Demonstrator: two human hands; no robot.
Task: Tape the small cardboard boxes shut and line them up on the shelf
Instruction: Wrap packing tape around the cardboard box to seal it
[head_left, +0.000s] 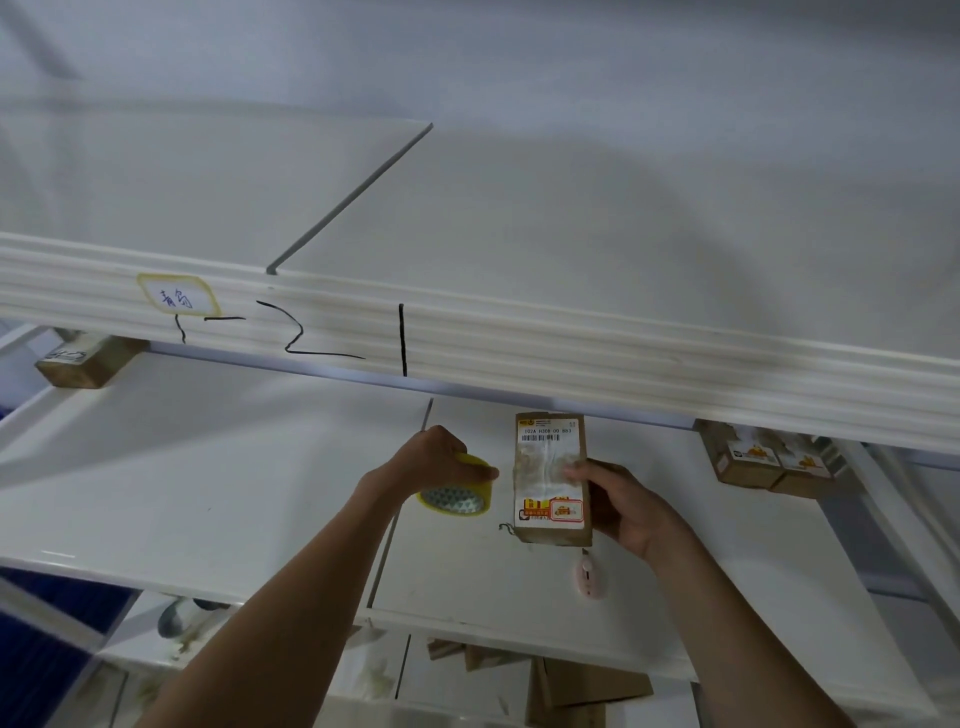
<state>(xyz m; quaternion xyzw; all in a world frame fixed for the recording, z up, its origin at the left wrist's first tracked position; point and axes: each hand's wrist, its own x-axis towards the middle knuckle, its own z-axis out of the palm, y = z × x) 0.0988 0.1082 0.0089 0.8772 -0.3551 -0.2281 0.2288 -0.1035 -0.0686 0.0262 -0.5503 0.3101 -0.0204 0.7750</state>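
A: Where was the box?

B: On the middle shelf (208, 467), right of the panel seam. I saw the cardboard box (551, 480) lying label-up, long axis running front to back, barcode end pointing to the rear, printed orange end toward the person.

A: Hands?

B: Right hand (621, 501) gripped the box's right side, fingers (574, 474) curled onto the label face. Left hand (434, 460) held the yellow tape roll (457, 493) from above, fingers wrapped over its rim, roll just left of the box, not touching it as far as I could tell.

A: Anything else on that shelf?

B: A pink box cutter (587, 574) lay just in front of the box. Two more small boxes (769, 460) sat side by side at the far right, partly under the upper shelf lip (519, 343). Another brown box (88, 361) sat far left at the rear.

A: Surroundings?

B: White shelving unit, white wall behind. The lip carried a yellow-edged handwritten label (176, 297) and black marker strokes. Loose cardboard pieces (582, 686) lay on the level below.
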